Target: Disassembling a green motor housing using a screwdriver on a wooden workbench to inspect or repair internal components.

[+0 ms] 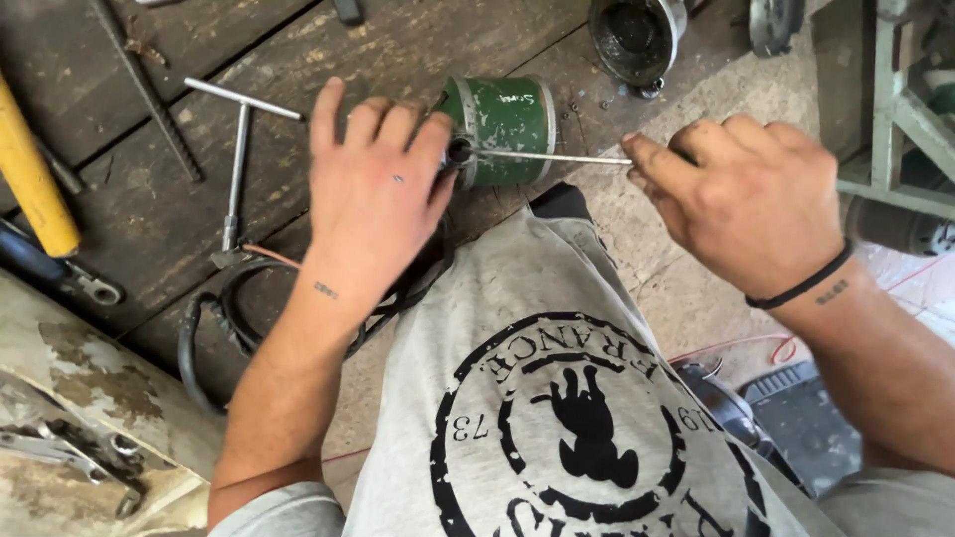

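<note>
Right hand [741, 204] first: its fingers [652, 159] pinch the near end of a thin metal rod [552, 157], which runs left into the end of a green cylindrical housing [507, 124]. Left hand [373, 194] lies over the housing's left end, fingers [378, 124] spread and curled against it, steadying it; whether they truly clasp it is hard to tell from here. The housing lies on its side on the dark wooden desk [149, 209], far centre. Left of the hand, a T-handle wrench [239, 149] rests on the planks. Nearer, a black cable [224, 318] loops. Far left, a yellow handle [35, 184]. Far centre, a round metal cup [637, 35].
</note>
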